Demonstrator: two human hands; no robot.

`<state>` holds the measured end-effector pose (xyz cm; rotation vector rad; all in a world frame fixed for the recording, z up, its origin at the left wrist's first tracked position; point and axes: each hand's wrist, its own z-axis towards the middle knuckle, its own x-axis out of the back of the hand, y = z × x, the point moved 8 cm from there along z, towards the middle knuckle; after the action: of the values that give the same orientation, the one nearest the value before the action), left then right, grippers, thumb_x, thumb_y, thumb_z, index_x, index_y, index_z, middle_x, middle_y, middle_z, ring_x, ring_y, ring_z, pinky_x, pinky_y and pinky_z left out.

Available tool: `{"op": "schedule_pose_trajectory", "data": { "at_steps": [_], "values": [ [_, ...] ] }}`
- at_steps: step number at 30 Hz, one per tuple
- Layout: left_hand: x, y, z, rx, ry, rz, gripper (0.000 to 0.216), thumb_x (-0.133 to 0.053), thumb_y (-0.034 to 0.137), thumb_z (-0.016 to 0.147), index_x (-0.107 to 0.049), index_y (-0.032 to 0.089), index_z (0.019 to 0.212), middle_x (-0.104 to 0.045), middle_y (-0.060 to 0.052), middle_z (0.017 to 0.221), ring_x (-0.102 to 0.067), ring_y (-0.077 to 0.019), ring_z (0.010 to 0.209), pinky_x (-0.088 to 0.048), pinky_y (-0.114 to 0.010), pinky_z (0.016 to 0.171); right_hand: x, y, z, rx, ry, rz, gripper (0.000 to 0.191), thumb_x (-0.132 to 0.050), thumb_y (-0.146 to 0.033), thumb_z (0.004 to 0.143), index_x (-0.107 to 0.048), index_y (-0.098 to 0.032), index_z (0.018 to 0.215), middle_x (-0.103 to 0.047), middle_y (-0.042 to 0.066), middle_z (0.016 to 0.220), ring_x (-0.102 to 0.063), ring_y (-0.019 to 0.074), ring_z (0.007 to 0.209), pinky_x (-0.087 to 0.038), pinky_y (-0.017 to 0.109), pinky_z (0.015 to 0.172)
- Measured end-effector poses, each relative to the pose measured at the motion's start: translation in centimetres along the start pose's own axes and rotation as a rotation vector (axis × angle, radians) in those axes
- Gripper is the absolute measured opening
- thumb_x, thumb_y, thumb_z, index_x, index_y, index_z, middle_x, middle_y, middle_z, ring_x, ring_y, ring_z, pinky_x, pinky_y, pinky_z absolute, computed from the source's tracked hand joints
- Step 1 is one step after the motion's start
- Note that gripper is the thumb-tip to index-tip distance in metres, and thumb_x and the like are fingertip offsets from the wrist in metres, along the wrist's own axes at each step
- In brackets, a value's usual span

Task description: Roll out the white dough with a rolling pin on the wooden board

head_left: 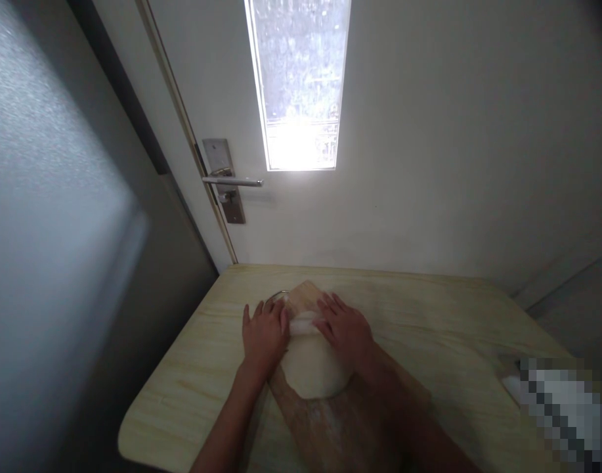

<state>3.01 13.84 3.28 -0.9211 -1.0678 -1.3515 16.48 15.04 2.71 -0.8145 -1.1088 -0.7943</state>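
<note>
A round, flat sheet of pale dough [310,368] lies on a wooden board [325,420] with a handle at its far end. A white rolling pin [303,324] lies across the far edge of the dough. My left hand [264,332] rests flat on the pin's left end, fingers stretched out. My right hand [344,328] lies flat on its right end, fingers spread. Both palms press down on the pin; neither grips it.
The board sits on a light wooden table [453,328] with rounded corners. Behind it is a white door [429,164] with a metal lever handle [232,181] and a narrow bright window [301,85]. A blurred-out patch [561,407] lies at the table's right.
</note>
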Motion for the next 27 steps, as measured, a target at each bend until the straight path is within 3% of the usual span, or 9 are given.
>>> {"op": "schedule_pose_trajectory", "data": {
  "at_steps": [6, 13, 19, 27],
  "values": [
    [-2.0, -0.6, 4.0, 0.033, -0.135, -0.055, 0.036, -0.027, 0.034, 0.082, -0.053, 0.02, 0.103, -0.056, -0.007, 0.11, -0.048, -0.02, 0.103, -0.033, -0.035, 0.087, -0.8, 2.2, 4.1, -0.185, 0.039, -0.052, 0.046, -0.022, -0.04, 0.086, -0.041, -0.016, 0.12, -0.037, 0.011, 0.129, -0.029, 0.0229, 0.118, -0.02, 0.042, 0.094],
    [-3.3, -2.1, 6.5, 0.123, -0.165, -0.063, 0.035, -0.029, 0.033, 0.081, -0.057, 0.015, 0.093, -0.061, -0.011, 0.095, -0.056, -0.0192, 0.089, -0.04, -0.027, 0.071, -1.8, 3.3, 6.8, -0.233, -0.032, -0.029, 0.047, -0.027, -0.042, 0.084, -0.043, -0.015, 0.118, -0.04, 0.013, 0.127, -0.032, 0.0235, 0.116, -0.023, 0.041, 0.092],
    [-3.4, -2.3, 6.7, 0.154, -0.156, -0.052, 0.034, -0.029, 0.031, 0.08, -0.059, 0.015, 0.088, -0.062, -0.011, 0.091, -0.057, -0.0194, 0.085, -0.04, -0.026, 0.068, -1.4, 3.4, 7.1, -0.223, -0.029, -0.024, 0.044, -0.029, -0.04, 0.083, -0.05, -0.015, 0.112, -0.043, 0.014, 0.123, -0.036, 0.0238, 0.113, -0.027, 0.04, 0.088],
    [-2.1, -1.5, 4.5, 0.118, -0.117, -0.038, 0.04, -0.025, 0.033, 0.082, -0.061, 0.015, 0.084, -0.063, -0.01, 0.087, -0.058, -0.0206, 0.082, -0.04, -0.029, 0.069, -0.4, 2.1, 4.7, -0.178, 0.014, -0.037, 0.042, -0.025, -0.037, 0.085, -0.056, -0.016, 0.102, -0.042, 0.013, 0.124, -0.037, 0.0227, 0.113, -0.027, 0.039, 0.088]
  ]
}}
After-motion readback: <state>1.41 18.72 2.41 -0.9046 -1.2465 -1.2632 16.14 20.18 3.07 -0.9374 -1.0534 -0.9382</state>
